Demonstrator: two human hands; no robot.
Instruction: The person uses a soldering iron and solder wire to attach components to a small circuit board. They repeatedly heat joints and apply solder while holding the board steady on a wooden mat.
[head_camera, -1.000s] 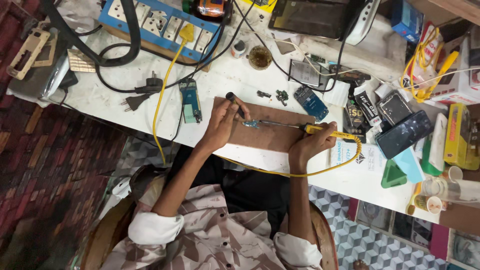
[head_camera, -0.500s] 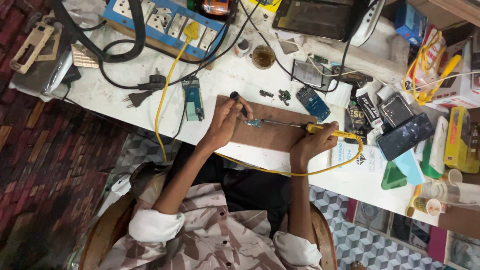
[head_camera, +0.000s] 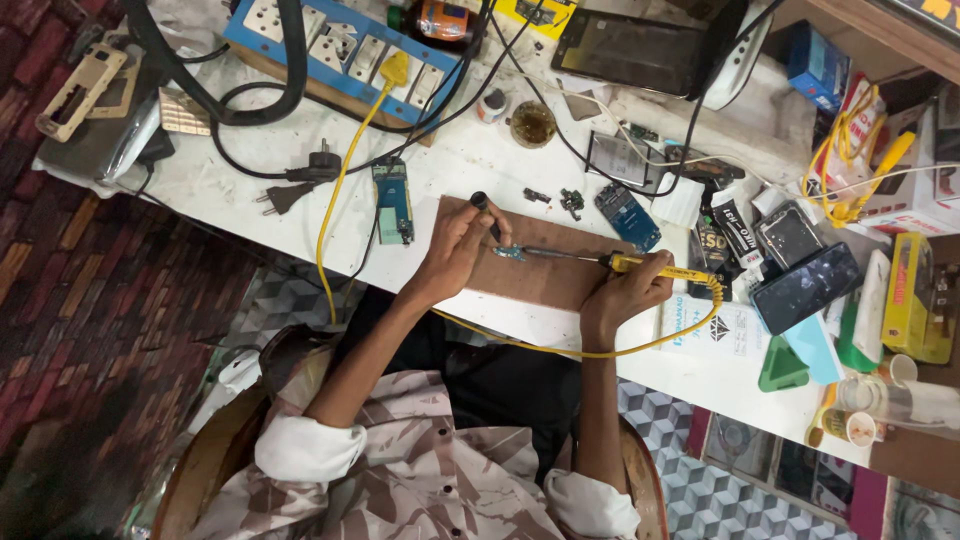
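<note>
Item: soldering station, seen from above the seated person.

Change since a second ago: little. The hands hold nearly the same pose; the whole bench sits a touch lower in view, so the head has shifted rather than the work (the tip remains on the part, so the joint looks to be in progress).

Right hand (head_camera: 622, 298): grip closed round the yellow-handled soldering iron (head_camera: 610, 262), its shaft pointing toward the other hand.

Left hand (head_camera: 455, 245): grip closed on a slim black tool (head_camera: 484, 210), fingers pinning a small blue-green part (head_camera: 508, 253) on the brown work board (head_camera: 560, 275), at the near edge of the tabletop (head_camera: 470, 160), mid-length.

Yellow cord (head_camera: 540, 350): loops off the near edge and back to the iron.

Packages and labels:
- blue power strip (head_camera: 345, 55), white sockets, far left corner; yellow plug (head_camera: 396, 70) seated in it;
- white printed card (head_camera: 715, 325) with a dark diamond mark, near edge, just right of the right hand;
- yellow box (head_camera: 915, 300) and red-and-white carton (head_camera: 905, 190), right end;
- blue box (head_camera: 815, 65), far right corner;
- green stand (head_camera: 783, 368), near right edge;
- blue circuit board (head_camera: 628, 215), just beyond the work board.
</note>
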